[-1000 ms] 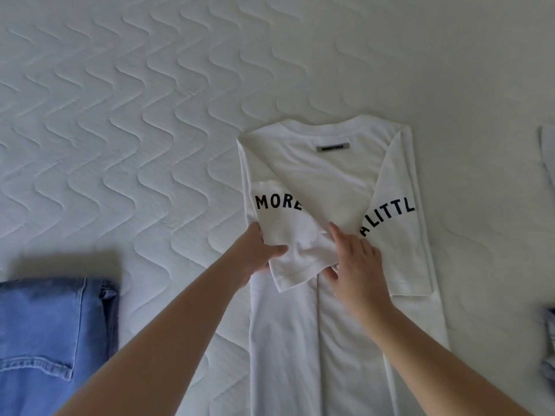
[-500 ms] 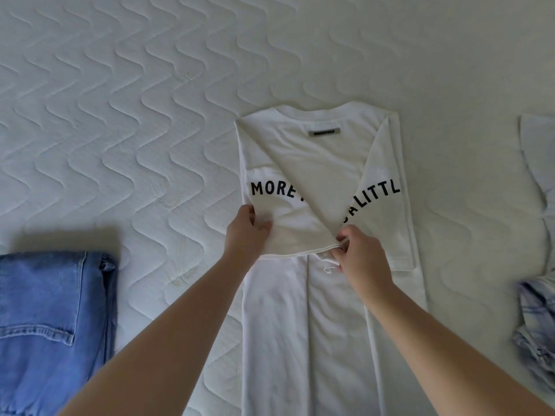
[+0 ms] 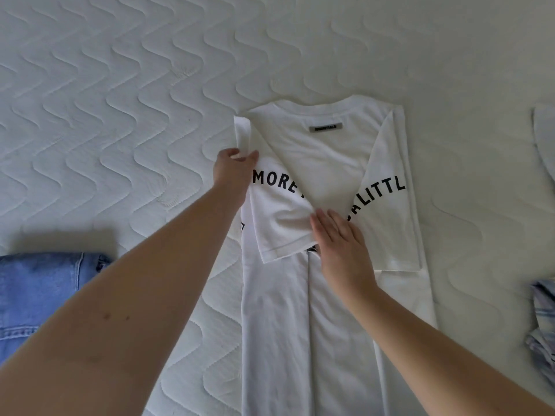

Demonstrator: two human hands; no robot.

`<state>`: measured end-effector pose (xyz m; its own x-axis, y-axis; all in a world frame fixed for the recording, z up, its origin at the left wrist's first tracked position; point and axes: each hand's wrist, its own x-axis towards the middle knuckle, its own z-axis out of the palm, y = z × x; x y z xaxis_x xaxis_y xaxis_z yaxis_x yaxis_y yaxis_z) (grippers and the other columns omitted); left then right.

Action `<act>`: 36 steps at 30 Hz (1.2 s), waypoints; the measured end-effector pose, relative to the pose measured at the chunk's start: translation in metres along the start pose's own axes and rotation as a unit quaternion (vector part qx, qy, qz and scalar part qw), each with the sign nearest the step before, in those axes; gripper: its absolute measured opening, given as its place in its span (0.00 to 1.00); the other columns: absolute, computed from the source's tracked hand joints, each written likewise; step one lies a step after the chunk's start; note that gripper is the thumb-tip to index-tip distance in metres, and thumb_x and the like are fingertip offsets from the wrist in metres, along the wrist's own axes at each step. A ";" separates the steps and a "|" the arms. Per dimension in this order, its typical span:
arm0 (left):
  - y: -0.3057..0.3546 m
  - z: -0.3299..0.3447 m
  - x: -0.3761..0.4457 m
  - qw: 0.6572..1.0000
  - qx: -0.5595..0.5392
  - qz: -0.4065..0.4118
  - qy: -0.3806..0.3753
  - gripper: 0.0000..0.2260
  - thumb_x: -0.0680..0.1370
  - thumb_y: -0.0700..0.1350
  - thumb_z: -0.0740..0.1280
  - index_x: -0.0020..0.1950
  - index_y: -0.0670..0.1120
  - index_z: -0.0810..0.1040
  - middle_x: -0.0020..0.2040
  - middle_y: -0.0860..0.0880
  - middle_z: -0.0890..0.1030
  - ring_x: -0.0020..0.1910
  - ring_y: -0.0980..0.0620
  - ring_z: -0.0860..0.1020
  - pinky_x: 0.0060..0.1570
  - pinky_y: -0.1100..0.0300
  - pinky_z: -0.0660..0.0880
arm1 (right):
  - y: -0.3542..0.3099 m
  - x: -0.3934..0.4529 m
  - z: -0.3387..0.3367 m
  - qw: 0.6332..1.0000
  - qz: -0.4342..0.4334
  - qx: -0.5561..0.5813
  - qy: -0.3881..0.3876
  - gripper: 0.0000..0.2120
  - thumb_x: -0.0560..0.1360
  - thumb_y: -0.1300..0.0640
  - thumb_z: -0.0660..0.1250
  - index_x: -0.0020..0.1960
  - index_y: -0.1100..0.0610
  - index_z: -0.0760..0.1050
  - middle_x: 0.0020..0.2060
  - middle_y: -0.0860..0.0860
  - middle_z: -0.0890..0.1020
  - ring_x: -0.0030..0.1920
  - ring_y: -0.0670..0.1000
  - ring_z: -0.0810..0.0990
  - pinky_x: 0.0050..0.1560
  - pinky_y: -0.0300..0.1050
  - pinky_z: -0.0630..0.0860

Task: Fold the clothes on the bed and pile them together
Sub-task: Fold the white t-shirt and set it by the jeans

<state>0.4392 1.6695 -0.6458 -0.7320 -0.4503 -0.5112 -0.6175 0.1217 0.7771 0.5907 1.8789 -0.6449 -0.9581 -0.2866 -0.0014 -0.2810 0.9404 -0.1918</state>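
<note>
A white T-shirt (image 3: 300, 325) lies lengthwise on the bed (image 3: 120, 115), neck end away from the person, with both sides folded in toward the middle. A grey label (image 3: 326, 127) shows below the collar, and black lettering curves across the two folded-in sleeves: "MORE" on the left one, "A LITTL" on the right.

The left hand (image 3: 232, 172) is at the shirt's left edge near the shoulder, thumb and fingers pinching the fabric of the folded side. The right hand (image 3: 341, 244) lies flat with straight fingers on the middle of the shirt, pressing the lower corner of the left sleeve (image 3: 279, 229) where it meets the right one; it grasps nothing.

Blue jeans (image 3: 39, 295) rest on the bed well off to the left. At the right edge there is a pale blue bundle (image 3: 543, 334), possibly another garment, and a bit of light cloth (image 3: 545, 130) above it.
</note>
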 end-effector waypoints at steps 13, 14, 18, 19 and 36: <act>0.003 0.000 0.031 0.936 0.332 0.111 0.044 0.17 0.80 0.57 0.59 0.38 0.47 0.72 0.33 0.52 0.75 0.32 0.52 0.73 0.29 0.58 0.63 | -0.009 -0.003 -0.002 0.997 0.038 0.064 -0.018 0.27 0.78 0.47 0.57 0.73 0.58 0.68 0.71 0.55 0.71 0.73 0.56 0.66 0.72 0.59 0.63; 0.004 0.000 0.034 0.939 0.318 0.123 0.038 0.15 0.79 0.57 0.59 0.41 0.47 0.73 0.35 0.52 0.76 0.33 0.53 0.74 0.31 0.58 0.64 | -0.013 0.008 -0.001 0.997 0.032 0.070 -0.013 0.28 0.78 0.45 0.57 0.74 0.58 0.67 0.72 0.54 0.70 0.74 0.56 0.66 0.72 0.59 0.63; 0.018 0.006 0.051 0.936 0.304 0.174 0.030 0.09 0.79 0.53 0.64 0.49 0.48 0.76 0.38 0.54 0.76 0.41 0.50 0.75 0.42 0.57 0.68 | -0.030 0.057 0.011 0.997 0.001 0.072 0.000 0.28 0.79 0.47 0.57 0.75 0.59 0.65 0.73 0.54 0.68 0.74 0.56 0.65 0.74 0.55 0.61; 0.022 0.008 0.055 0.935 0.309 0.171 0.031 0.09 0.79 0.53 0.64 0.49 0.48 0.77 0.38 0.55 0.76 0.42 0.49 0.76 0.43 0.57 0.69 | -0.033 0.067 0.015 0.998 -0.005 0.067 0.000 0.28 0.79 0.47 0.58 0.75 0.59 0.65 0.74 0.55 0.67 0.74 0.56 0.65 0.74 0.54 0.62; 0.031 0.017 0.033 0.888 0.315 0.287 0.176 0.14 0.82 0.47 0.59 0.67 0.47 0.70 0.62 0.47 0.74 0.62 0.45 0.72 0.62 0.50 0.64 | -0.047 0.056 0.038 0.994 0.093 0.028 -0.048 0.27 0.81 0.48 0.51 0.78 0.56 0.57 0.77 0.49 0.57 0.77 0.52 0.55 0.74 0.52 0.55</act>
<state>0.3914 1.6737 -0.6451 -0.9108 -0.3903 0.1345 -0.2925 0.8400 0.4570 0.5528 1.8120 -0.6734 -0.9825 -0.1272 -0.1360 -0.0929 0.9677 -0.2342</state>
